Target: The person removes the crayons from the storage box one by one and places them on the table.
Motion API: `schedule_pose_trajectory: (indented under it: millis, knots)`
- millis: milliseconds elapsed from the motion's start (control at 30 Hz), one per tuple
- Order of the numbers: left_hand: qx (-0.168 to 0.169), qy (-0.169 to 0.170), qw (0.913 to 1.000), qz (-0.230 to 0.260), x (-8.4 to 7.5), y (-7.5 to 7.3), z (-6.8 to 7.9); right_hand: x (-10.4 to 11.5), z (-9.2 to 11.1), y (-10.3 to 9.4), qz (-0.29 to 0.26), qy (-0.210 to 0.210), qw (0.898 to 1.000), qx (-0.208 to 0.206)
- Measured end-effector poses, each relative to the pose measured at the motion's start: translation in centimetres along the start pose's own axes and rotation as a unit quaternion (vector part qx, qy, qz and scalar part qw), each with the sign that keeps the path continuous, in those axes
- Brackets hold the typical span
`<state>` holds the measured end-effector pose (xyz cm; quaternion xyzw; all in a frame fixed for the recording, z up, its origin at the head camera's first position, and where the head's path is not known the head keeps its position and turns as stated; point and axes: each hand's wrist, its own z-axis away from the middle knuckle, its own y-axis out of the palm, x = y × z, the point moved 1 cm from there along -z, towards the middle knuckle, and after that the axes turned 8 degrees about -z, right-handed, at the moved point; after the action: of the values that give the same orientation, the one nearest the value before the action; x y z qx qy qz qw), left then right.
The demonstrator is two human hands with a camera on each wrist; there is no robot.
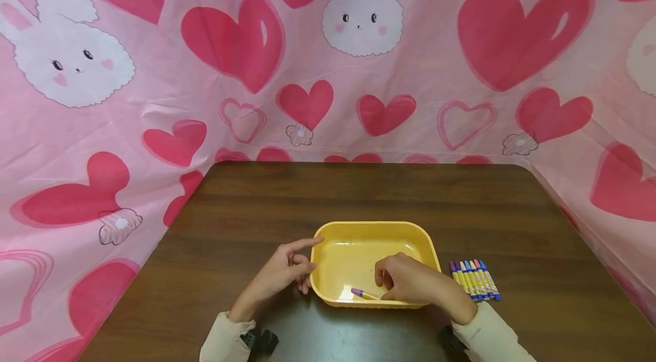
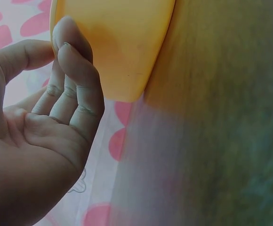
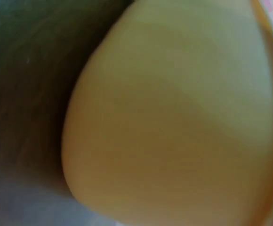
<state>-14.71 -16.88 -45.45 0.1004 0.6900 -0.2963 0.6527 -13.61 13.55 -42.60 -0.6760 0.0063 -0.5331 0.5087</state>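
A yellow plastic tray sits on the brown table. My left hand holds its left rim, the index finger stretched along the top edge. In the left wrist view, the thumb of that left hand meets the rim while other fingers curl beside the tray's outer wall. Inside the tray lies a crayon with a purple tip and yellow wrapper. My right hand reaches over the near right rim, and its curled fingertips pinch the crayon's right end. The right wrist view shows only the tray's blurred outer wall.
Right of the tray, several crayons with yellow wrappers and blue ends lie side by side in a row. The wooden table extends behind. A pink cloth printed with hearts and rabbits hangs around its back and sides.
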Motion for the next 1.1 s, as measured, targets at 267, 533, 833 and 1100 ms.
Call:
schedule_pose_trajectory:
  millis: [267,533,833,1100]
  knots:
    - [-0.001,-0.005,0.9999,-0.009,-0.24,-0.04,0.03,0.26,-0.66,0.57,-0.014,0.012,1.000,0.002]
    - [0.001,-0.001,0.9999,-0.010,-0.16,0.00,0.03,0.34,-0.83,0.82,0.003,0.016,1.000,-0.012]
    - [0.001,-0.004,0.9999,-0.011,-0.21,0.03,0.03,0.17,-0.80,0.71,0.021,-0.009,0.999,-0.037]
    - [0.002,-0.003,1.0000,-0.001,-0.34,0.02,0.07,0.10,-0.10,-0.13,0.052,-0.032,0.993,-0.097]
